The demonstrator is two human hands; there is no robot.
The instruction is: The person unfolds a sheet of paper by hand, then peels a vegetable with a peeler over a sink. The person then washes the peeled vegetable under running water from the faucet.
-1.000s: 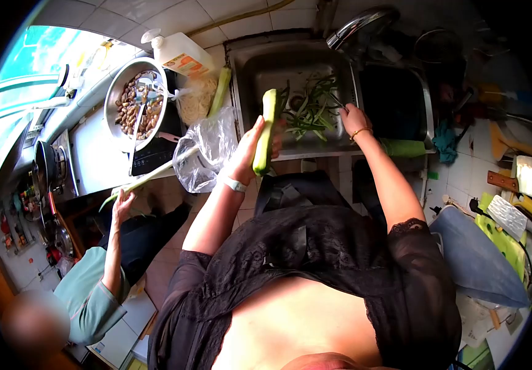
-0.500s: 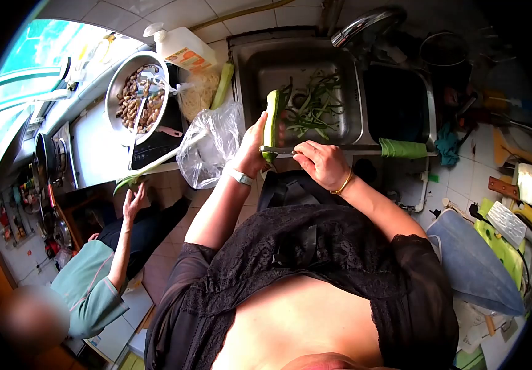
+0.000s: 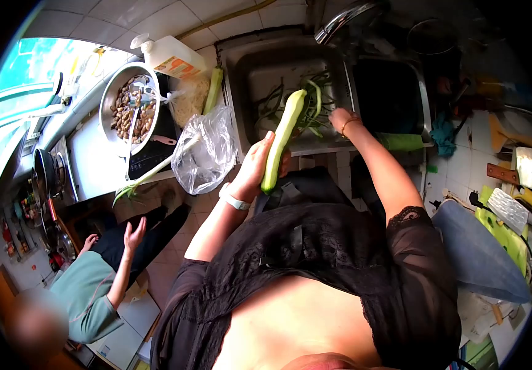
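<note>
My left hand (image 3: 259,165) is wrapped round a long pale-green gourd (image 3: 285,140), peeled along its visible side and held at a slant in front of the sink (image 3: 232,105). Its upper end reaches over the basin. Over the sink's right side, my right hand (image 3: 342,122) is closed with its fingers bent. What it holds, if anything, is hidden from view. Several green peel strips (image 3: 315,102) lie in the basin, close to my right hand.
Left of the sink are a clear plastic bag (image 3: 204,154), a second gourd (image 3: 214,89), a white jug (image 3: 176,57) and a pan of brown shellfish-like pieces (image 3: 131,111). A green cloth (image 3: 401,142) hangs at the right. Another person (image 3: 96,290) is at lower left.
My right hand has moved away from the gourd, rightward and up over the sink. The blade it held against the gourd is out of sight. The other person's hand has dropped slightly.
</note>
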